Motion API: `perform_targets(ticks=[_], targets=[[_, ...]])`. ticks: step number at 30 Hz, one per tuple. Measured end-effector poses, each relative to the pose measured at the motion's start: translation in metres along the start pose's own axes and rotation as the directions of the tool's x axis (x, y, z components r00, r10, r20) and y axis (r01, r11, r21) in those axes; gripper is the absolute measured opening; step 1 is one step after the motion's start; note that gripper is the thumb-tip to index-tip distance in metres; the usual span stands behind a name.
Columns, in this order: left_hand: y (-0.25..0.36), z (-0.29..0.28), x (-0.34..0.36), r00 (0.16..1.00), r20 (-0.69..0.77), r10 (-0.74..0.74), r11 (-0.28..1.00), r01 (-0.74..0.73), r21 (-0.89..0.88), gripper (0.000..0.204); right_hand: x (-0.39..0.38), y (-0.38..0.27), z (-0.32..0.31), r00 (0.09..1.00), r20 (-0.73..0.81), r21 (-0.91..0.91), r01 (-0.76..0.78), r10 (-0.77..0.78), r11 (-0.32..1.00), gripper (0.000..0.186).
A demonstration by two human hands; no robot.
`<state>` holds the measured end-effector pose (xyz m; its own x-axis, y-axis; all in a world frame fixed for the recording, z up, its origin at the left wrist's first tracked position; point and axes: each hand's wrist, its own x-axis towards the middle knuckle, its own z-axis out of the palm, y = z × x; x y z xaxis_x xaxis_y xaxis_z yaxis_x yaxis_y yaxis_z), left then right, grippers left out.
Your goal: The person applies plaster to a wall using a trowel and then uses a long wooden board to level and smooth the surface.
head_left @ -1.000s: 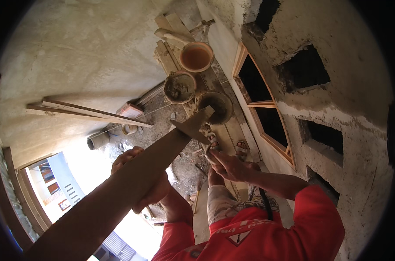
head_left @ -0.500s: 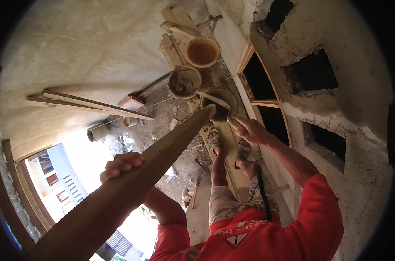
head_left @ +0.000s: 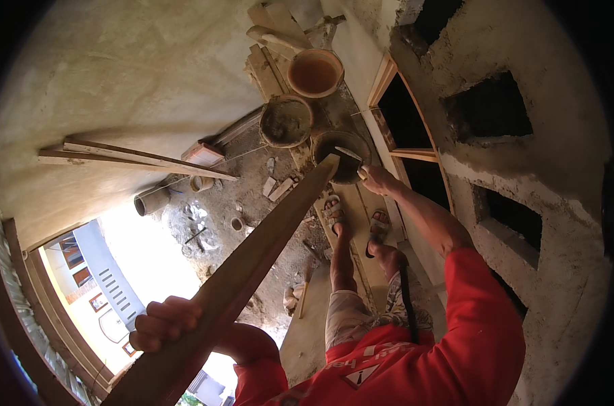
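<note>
the left hand (head_left: 165, 323) grips the long wooden board (head_left: 253, 260) near its lower end; the fingers wrap over the board's left edge, and the thumb is hidden. the board runs diagonally from the lower left to the middle of the view, and its far end overlaps the edge of the dark bucket (head_left: 326, 143). contact between board and bucket cannot be confirmed.

the right hand (head_left: 376, 180) is closed around the handle of the trowel (head_left: 348, 153), at the near right side of the dark bucket. the trowel blade points to the upper left, across the bucket mouth; whether it touches the contents cannot be determined.

a second bucket (head_left: 261, 122), containing grey mortar (head_left: 287, 122), stands just beyond and to the left. a third bucket (head_left: 341, 74), containing reddish-brown liquid, stands beyond both. the buckets are grouped on planks (head_left: 362, 260). the person's feet, in sandals (head_left: 333, 211), stand on the planks on the near side of the dark bucket. a wooden window frame (head_left: 415, 155) is set in the right-hand wall (head_left: 483, 172).
</note>
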<state>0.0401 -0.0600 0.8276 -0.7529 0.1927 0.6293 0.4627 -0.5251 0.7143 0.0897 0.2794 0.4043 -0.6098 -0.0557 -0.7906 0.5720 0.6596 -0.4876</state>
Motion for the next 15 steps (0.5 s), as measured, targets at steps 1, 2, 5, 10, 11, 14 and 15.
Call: perform_targets(ticks=[1,2,5,10,11,14,15], targets=[[0.013,-0.01,-0.003,1.0,-0.015,-0.005,1.0,0.005,-0.003,0.034,-0.001,-0.016,0.001,0.998,0.025,0.06,-0.055,0.054,0.997,0.036],[0.017,-0.011,0.0,0.999,-0.039,0.014,1.0,-0.014,-0.017,0.034,0.0,-0.019,-0.002,0.997,0.018,-0.005,-0.078,0.078,0.997,0.035],[0.026,-0.001,0.015,0.994,-0.09,0.061,0.997,-0.055,0.06,0.032,0.054,0.0,-0.01,0.962,0.195,-0.614,0.271,-0.19,0.742,0.036],[0.076,-0.024,0.021,0.989,-0.126,0.073,0.968,-0.04,0.246,0.048,-0.031,-0.065,-0.023,0.952,-0.272,0.036,0.155,-0.14,0.987,0.057],[0.084,-0.017,0.028,0.985,-0.169,0.028,0.988,-0.001,0.157,0.049,-0.065,-0.073,-0.016,0.922,-0.313,0.07,0.263,-0.229,0.962,0.06],[0.078,0.049,0.059,0.952,-0.294,-0.086,0.971,0.013,-0.241,0.051,-0.174,-0.078,-0.006,0.791,-0.448,0.086,0.503,-0.418,0.86,0.068],[0.075,0.101,0.07,0.932,-0.341,-0.118,0.918,-0.029,-0.396,0.051,-0.206,-0.077,0.002,0.738,-0.5,0.032,0.54,-0.454,0.841,0.069]])
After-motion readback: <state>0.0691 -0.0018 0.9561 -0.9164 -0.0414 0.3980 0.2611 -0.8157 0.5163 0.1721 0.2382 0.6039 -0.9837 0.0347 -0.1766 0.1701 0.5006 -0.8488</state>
